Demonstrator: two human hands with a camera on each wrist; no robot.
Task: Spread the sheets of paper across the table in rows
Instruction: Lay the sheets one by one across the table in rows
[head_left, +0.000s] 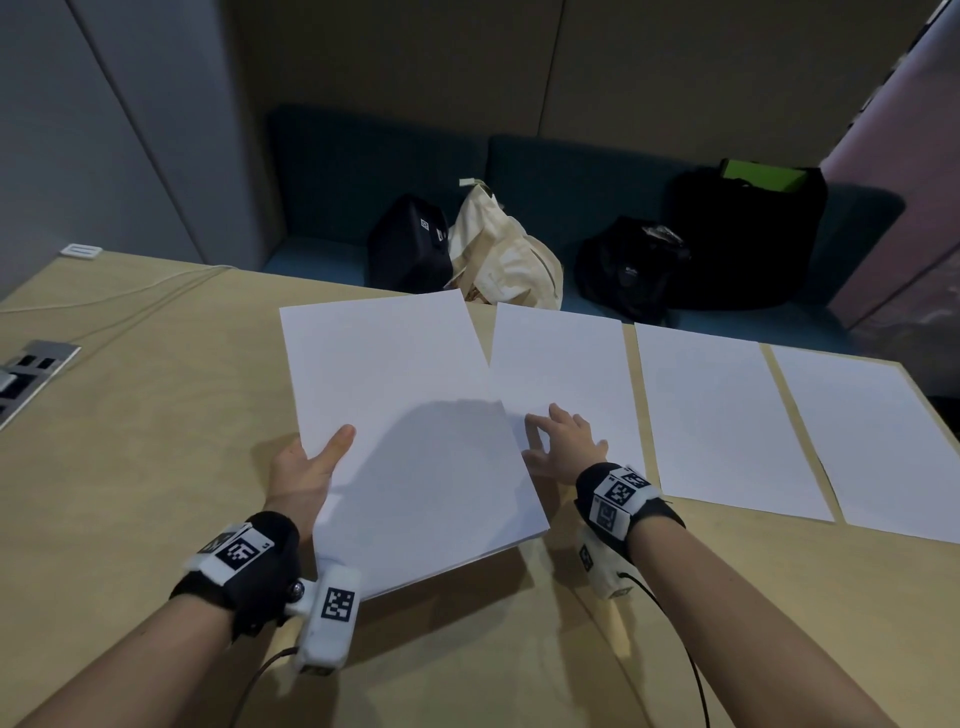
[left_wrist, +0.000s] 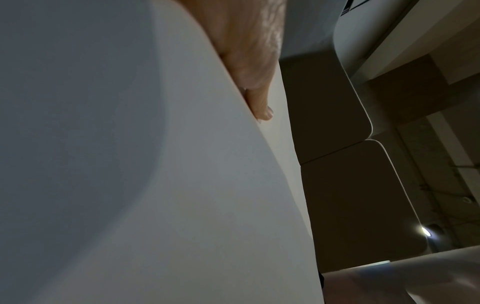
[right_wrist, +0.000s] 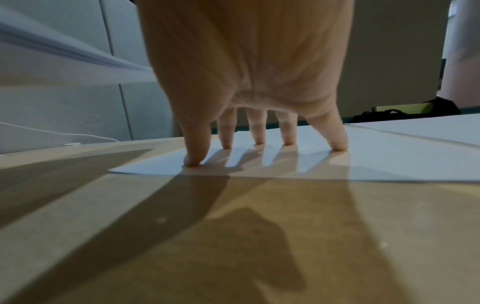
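I log the left hand (head_left: 306, 467) grasping the stack of sheets (head_left: 410, 431) at its 8 o'clock edge, thumb lying on top; the remaining fingers are hidden under the paper in the head view. The stack is lifted off the table (head_left: 156, 415), its far end tilted up. In the left wrist view the thumb (left_wrist: 259, 98) lies along the paper edge.

The right hand (head_left: 563, 441) is released and spread, all five fingertips (right_wrist: 259, 139) pressing down on the near-left corner of the leftmost laid sheet (head_left: 566, 374). That sheet lies flat at 12 o'clock. At 1 to 2 o'clock lie a second sheet (head_left: 722, 415) and a third sheet (head_left: 872, 441), in one row with narrow gaps between them.

The stack's right edge probably overlaps the pressed sheet, though I cannot tell whether they touch.
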